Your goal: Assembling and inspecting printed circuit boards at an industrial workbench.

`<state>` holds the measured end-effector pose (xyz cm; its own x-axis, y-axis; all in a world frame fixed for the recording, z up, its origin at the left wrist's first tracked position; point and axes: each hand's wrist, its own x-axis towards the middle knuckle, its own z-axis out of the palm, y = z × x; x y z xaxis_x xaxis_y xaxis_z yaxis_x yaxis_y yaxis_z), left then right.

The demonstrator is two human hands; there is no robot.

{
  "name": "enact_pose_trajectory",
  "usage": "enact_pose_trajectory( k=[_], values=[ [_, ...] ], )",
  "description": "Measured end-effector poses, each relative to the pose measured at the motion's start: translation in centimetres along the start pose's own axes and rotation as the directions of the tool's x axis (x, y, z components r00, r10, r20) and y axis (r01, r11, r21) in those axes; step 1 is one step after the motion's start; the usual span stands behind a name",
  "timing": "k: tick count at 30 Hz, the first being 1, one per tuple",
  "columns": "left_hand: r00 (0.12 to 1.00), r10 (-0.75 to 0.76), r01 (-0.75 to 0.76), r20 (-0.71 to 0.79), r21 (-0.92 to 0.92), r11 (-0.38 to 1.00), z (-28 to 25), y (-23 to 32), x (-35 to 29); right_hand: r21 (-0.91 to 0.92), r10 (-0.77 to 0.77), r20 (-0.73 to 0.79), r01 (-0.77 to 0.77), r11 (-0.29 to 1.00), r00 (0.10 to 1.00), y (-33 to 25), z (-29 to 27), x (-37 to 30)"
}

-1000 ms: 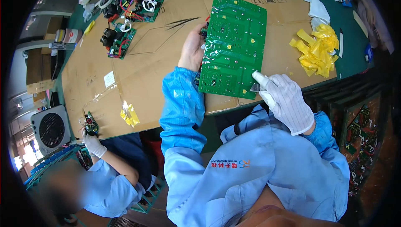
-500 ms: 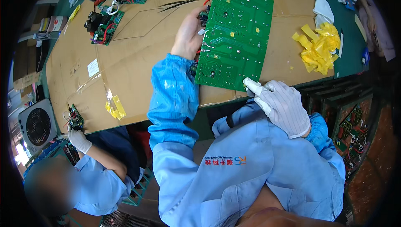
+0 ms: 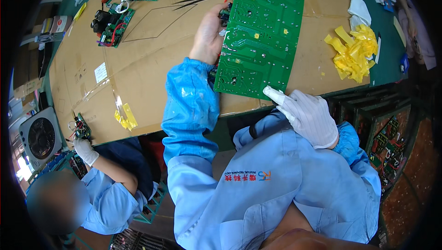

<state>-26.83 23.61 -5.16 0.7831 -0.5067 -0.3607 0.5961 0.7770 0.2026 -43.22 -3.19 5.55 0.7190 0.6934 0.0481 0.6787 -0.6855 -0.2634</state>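
Head view: bare left hand [image 3: 209,36] grips the green circuit board [image 3: 260,38] by its left edge, above the cardboard-topped bench [image 3: 152,80]. Gloved right hand [image 3: 307,115], index finger extended at the board's lower edge — pinch cannot be told; metal blade, visible one second ago, now hidden.

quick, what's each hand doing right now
Left hand: closed, holding the green circuit board.
Right hand: gloved, at the board's lower edge; whether it holds anything cannot be told.

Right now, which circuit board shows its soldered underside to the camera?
The large green board held up in the bare left hand; the boards lying on the cardboard show their components instead.
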Motion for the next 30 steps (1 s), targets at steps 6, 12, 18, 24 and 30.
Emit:
enact_pose_trajectory(
  k=[6, 12, 18, 24, 30],
  values=[
    [0.998, 0.035, -0.032, -0.059, 0.055, 0.998, -0.6, 0.0, 0.3, 0.529, 0.175, -0.026, -0.135, 0.838, 0.984, 0.3, 0.7, 0.4],
    [0.999, 0.005, -0.004, -0.032, 0.041, 0.999, -0.4, 0.2, -0.1, 0.423, 0.136, 0.005, -0.126, 0.897, 0.991, 0.3, -0.9, 0.5],
    [1.000, 0.017, -0.017, -0.009, 0.016, 1.000, -0.8, 0.0, 0.2, 0.133, 0.051, 0.076, -0.061, 0.989, 0.996, -0.2, -0.9, 0.3],
    [0.997, 0.038, -0.033, -0.060, 0.078, 0.996, -0.6, 0.0, 0.4, -0.022, -0.011, -0.009, 0.011, 1.000, 1.000, 0.3, 0.5, 0.0],
    [0.998, 0.048, -0.045, -0.051, 0.066, 0.997, -0.4, -0.1, 0.1, 0.715, 0.247, 0.018, -0.185, 0.674, 0.969, 0.8, -1.9, 1.6]
  ],
)
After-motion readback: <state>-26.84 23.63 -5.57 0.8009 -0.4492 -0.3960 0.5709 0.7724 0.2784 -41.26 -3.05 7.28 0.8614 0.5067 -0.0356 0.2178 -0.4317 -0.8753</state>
